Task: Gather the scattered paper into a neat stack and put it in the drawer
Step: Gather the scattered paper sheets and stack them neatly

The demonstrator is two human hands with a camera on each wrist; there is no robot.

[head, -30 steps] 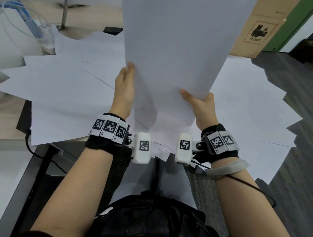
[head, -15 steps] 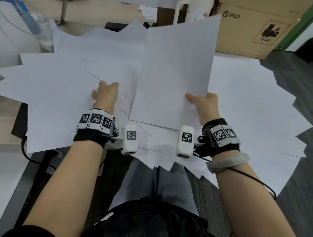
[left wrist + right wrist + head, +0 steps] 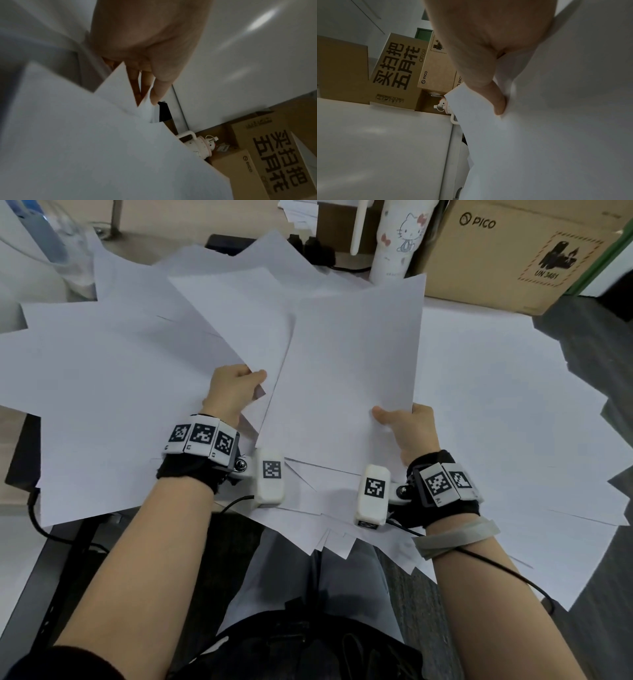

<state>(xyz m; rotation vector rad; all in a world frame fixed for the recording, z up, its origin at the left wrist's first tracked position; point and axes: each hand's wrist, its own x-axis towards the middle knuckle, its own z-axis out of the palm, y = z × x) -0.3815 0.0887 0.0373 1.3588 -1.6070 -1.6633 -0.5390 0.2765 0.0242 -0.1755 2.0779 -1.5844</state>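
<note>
Both grips pinch paper: left hand (image 3: pixel 233 392) (one sheet (image 3: pixel 236 316)), right hand (image 3: pixel 407 429) a stack (image 3: pixel 349 371).

The setting is an office or storage-type workroom. Indicators: a desk surface covered with loose white paper sheets (image 3: pixel 102 392); stacked cardboard shipping boxes (image 3: pixel 520 251) printed with "PICO" and a UN 3481 battery label; a cartoon-printed drinking bottle (image 3: pixel 399 237); grey carpet flooring (image 3: pixel 589 344); strip ceiling lighting (image 3: pixel 262 19).
</note>
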